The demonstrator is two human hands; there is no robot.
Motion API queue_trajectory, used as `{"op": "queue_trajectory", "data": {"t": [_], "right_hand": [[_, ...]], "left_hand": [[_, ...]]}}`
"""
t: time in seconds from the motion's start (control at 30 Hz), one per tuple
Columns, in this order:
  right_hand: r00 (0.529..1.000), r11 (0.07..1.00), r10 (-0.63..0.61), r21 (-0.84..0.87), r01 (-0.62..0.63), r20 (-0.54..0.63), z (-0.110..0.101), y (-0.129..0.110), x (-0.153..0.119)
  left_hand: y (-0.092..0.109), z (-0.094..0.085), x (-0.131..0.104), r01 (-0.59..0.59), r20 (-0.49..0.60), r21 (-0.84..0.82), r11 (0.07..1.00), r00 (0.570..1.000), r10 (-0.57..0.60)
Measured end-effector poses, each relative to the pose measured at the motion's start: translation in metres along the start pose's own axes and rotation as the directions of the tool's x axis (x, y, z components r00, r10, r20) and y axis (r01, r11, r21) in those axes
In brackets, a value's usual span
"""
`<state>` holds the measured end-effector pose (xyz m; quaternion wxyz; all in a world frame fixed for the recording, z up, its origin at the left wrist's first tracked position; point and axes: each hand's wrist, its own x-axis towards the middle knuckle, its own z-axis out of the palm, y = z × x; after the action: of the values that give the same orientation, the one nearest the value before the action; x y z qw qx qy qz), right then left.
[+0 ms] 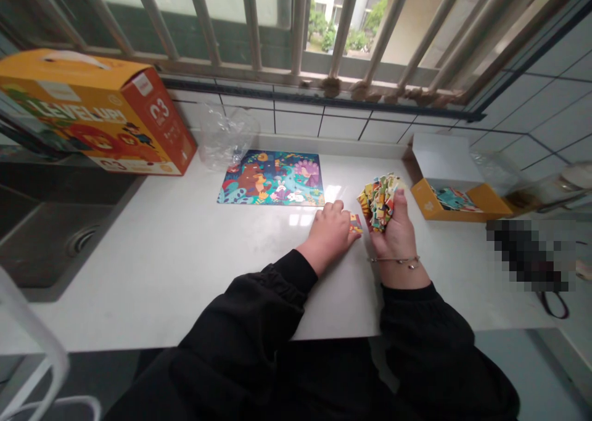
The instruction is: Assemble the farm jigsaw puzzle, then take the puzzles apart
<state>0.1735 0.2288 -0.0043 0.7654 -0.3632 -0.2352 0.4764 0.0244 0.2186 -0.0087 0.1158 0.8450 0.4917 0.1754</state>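
My right hand (398, 233) is wrapped round a thick stack of colourful jigsaw puzzle pieces (382, 202), held up on edge with the thumb along its right side. Just left of it, low over the white counter, my left hand (327, 231) is closed on a few puzzle pieces (356, 224). Their orange and red printed faces show beside its thumb, and the rest is hidden by the fingers. Beyond my left hand lies a flat rectangular animal picture (272, 179), with a bear, rabbits and a peacock on it.
An orange carton (106, 113) stands at the left beside a dark sink (50, 242). Crumpled clear plastic (226, 134) sits behind the picture. To the right, an opened yellow box (488, 206) holds more pieces. A blurred-out dark item (527, 254) lies near it. Window bars rise behind the counter (152, 267).
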Motion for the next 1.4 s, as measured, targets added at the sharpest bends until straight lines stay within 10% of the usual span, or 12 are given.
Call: {"op": "queue_trajectory", "data": {"t": [0.43, 0.67, 0.9, 1.03, 1.17, 1.23, 1.4], "right_hand": [[0.981, 0.968, 0.163, -0.211, -0.138, 0.106, 0.010, 0.003, -0.016], [0.987, 0.947, 0.154, -0.291, -0.138, 0.034, 0.008, 0.014, -0.016], [0.974, 0.952, 0.202, -0.253, -0.171, 0.103, 0.008, 0.015, -0.016], [0.952, 0.947, 0.266, -0.224, -0.230, 0.150, 0.012, 0.012, -0.020], [0.948, 0.943, 0.297, -0.191, -0.272, 0.115, 0.014, 0.012, -0.023], [0.942, 0.938, 0.318, -0.179, -0.296, 0.109, 0.014, 0.013, -0.023], [0.913, 0.920, 0.373, -0.196, -0.340, 0.165, 0.016, 0.014, -0.025]], "left_hand": [[-0.048, -0.017, 0.005, 0.147, 0.033, -0.498, 0.854, 0.988, -0.151], [-0.042, -0.001, 0.010, 0.336, 0.275, -0.940, 0.062, 0.852, -0.445], [-0.030, 0.002, 0.003, 0.268, 0.302, -0.953, -0.141, 0.857, -0.418], [-0.033, -0.008, 0.001, 0.291, 0.269, -0.957, 0.012, 0.899, -0.345], [-0.063, -0.046, 0.004, 0.179, -0.097, -0.703, 0.688, 0.935, -0.342], [-0.090, -0.077, 0.011, 0.109, -0.391, -0.394, 0.912, 0.879, -0.274], [-0.163, -0.150, 0.032, 0.348, -0.548, 0.056, 0.936, 0.794, -0.263]]}}
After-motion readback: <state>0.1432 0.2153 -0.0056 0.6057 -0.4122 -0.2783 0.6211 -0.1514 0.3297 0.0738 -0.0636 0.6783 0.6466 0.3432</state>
